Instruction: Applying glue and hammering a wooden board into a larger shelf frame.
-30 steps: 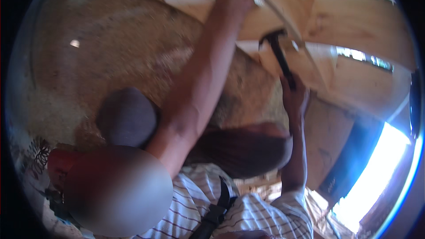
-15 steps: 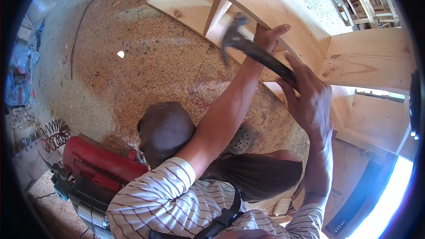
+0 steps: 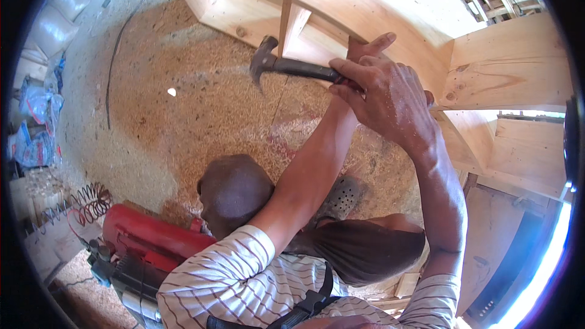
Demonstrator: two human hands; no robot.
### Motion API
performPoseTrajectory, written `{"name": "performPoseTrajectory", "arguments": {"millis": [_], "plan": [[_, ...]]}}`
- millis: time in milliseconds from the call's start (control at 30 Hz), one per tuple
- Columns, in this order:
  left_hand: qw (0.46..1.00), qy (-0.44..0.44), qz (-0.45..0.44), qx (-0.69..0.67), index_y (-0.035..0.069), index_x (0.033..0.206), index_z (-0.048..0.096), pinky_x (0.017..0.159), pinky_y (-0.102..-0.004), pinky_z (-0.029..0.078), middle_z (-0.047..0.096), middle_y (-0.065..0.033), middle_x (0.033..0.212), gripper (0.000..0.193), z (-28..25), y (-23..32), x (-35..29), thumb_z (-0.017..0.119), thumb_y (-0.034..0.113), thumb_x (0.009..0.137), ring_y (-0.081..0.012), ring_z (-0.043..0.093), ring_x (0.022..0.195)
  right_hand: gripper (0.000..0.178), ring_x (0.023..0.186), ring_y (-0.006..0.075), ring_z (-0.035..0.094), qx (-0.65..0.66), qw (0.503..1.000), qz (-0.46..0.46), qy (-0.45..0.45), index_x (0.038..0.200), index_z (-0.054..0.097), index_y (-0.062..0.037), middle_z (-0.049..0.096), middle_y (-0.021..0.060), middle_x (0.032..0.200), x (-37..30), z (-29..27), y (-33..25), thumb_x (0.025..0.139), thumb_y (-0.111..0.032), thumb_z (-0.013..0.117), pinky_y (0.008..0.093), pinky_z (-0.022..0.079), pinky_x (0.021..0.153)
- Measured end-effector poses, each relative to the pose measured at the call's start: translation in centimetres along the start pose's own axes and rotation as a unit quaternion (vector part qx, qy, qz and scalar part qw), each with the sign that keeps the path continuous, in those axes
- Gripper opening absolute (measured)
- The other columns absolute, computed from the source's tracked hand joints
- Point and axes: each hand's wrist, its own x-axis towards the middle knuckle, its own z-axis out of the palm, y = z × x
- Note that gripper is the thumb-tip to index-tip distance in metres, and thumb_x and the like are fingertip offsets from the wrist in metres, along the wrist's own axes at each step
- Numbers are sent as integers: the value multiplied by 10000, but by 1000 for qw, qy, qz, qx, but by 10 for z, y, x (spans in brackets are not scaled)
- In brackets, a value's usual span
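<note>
A claw hammer (image 3: 304, 69) with a dark head and handle lies across my grip, its head pointing left above the floor. My right hand (image 3: 390, 94) is closed round the handle's end. Behind it, partly covered, my left hand (image 3: 373, 47) is at the edge of a pale wooden board (image 3: 396, 18). Its thumb rests outstretched along the board, and its other fingers are mostly hidden. The board belongs to a large wooden frame (image 3: 244, 21) with several compartments. Close to the hammer head stands a narrow upright divider (image 3: 291, 0).
A red air compressor (image 3: 155, 237) stands at lower left, with a coiled hose (image 3: 91, 198) beside it. Sawdust and shavings cover the floor (image 3: 177, 128). Plastic bags (image 3: 38, 109) lie at far left. My knee (image 3: 234, 192) and a perforated clog (image 3: 343, 198) are below my arms.
My right hand has moved left, bringing the hammer left and lower, its handle now nearly level. My left hand stays at the board. The whole view has shifted slightly.
</note>
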Motion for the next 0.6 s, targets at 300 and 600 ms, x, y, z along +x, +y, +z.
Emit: {"name": "performPoseTrajectory", "arguments": {"millis": [300,600], "plan": [[985,111,91,93,20,1263,550,793,-267,522,611,-36,996,350,15,1,1,636,113,937,-111,588,872,284,799,378,679,123,987,82,56,1148,645,-36,688,220,880,-9,1,22,938,-227,630,476,505,697],[985,22,168,22,46,1359,414,981,-355,516,604,-97,1194,616,36,10,23,717,-5,825,-200,613,1128,342,863,410,681,110,938,217,248,1243,581,-26,688,250,902,77,-7,102,991,-250,520,482,511,775]]}}
